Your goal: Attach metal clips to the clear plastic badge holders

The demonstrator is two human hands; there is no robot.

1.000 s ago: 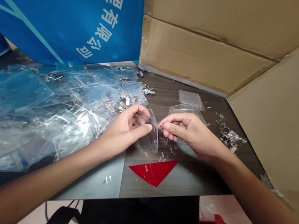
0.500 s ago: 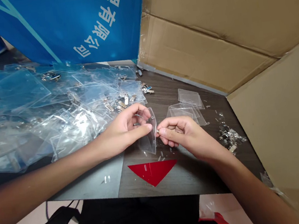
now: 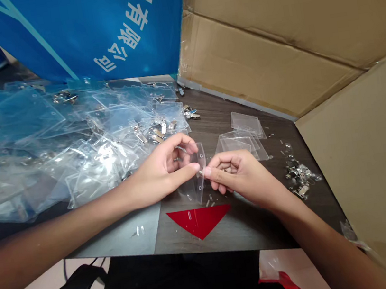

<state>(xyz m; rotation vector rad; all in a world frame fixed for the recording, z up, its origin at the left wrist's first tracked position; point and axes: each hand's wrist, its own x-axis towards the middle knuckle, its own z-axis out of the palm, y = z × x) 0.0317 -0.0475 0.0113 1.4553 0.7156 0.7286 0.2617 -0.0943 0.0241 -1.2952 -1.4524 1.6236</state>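
My left hand [image 3: 169, 169] pinches a clear plastic badge holder [image 3: 199, 189] by its upper edge, where small punched holes show. At that edge, my right hand [image 3: 234, 172] has its thumb and forefinger closed on a badge clip with a strap, of which only a small shiny metal bit shows between the fingertips. The clip's tip meets the holder's edge near my left thumb; whether it passes through the slot I cannot tell. Behind my right hand lie several flat clear badge holders [image 3: 239, 142] without clips.
Badge holders with metal clips make a wide heap [image 3: 102, 162] on the left. Loose clips [image 3: 301, 177] lie at the right by a cardboard wall [image 3: 359, 150]. A red triangle [image 3: 199, 220] marks the table's front, with small plastic scraps around it. A blue banner [image 3: 90, 29] hangs behind.
My right fingertips and the clip have come up against the holder's edge, close to my left thumb. The holder has shifted slightly right and down in view.
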